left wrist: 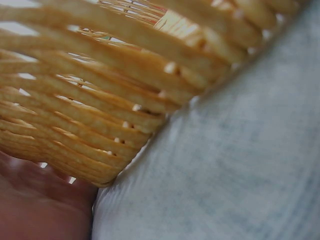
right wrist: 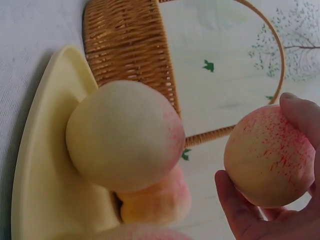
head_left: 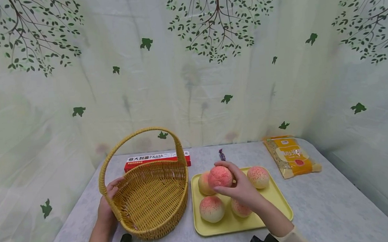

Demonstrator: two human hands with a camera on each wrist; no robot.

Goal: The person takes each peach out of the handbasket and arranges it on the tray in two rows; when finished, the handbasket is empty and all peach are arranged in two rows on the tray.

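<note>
Pinched between thumb and fingers, a pink-flecked peach (head_left: 220, 176) is held by my right hand (head_left: 241, 188) above the yellow tray (head_left: 230, 228). The right wrist view shows this held peach (right wrist: 270, 157) raised clear of the tray. Several more peaches sit on the tray, including a pale peach (head_left: 212, 209) at front left and another peach (head_left: 258, 177) at back right. My left hand (head_left: 108, 200) holds the left side of a wicker basket (head_left: 152, 197), its fingers at the rim. The basket stands with its tall handle up, its woven bottom bare. Against its wall (left wrist: 90, 100), the left palm shows low in the left wrist view.
Behind the basket lies a red and white pasta box (head_left: 157, 157). A small purple-wrapped item (head_left: 222, 155) is beyond the tray. At the back right lies an orange and clear food bag (head_left: 292, 156). A leaf-print curtain (head_left: 191, 80) borders the grey table (head_left: 336, 208).
</note>
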